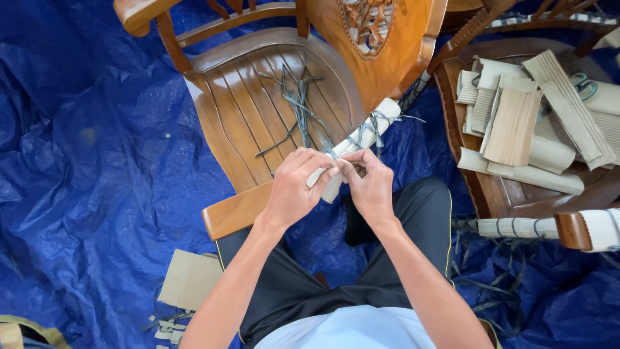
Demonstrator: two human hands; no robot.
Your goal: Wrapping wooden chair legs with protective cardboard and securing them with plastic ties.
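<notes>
From the head camera, the person sits on a blue tarpaulin (97, 161) with a wooden chair (271, 90) lying just ahead. The chair arm is wrapped in pale corrugated cardboard (365, 139), running from the hands up to the right and far. The left hand (294, 187) and right hand (369, 187) meet at the near end of that wrap, fingertips pressed together and pinching a thin grey strap (336, 155) against it. One tie (376, 121) is already knotted farther up the wrap. Loose straps (298, 103) lie on the chair seat, just far of the hands.

To my eye, a good knot here needs the strap kept taut with one hand while the other tucks the end, so the cardboard cannot slide.

To the right, a second chair (510, 194) holds a pile of cardboard pieces (529, 123).
</notes>
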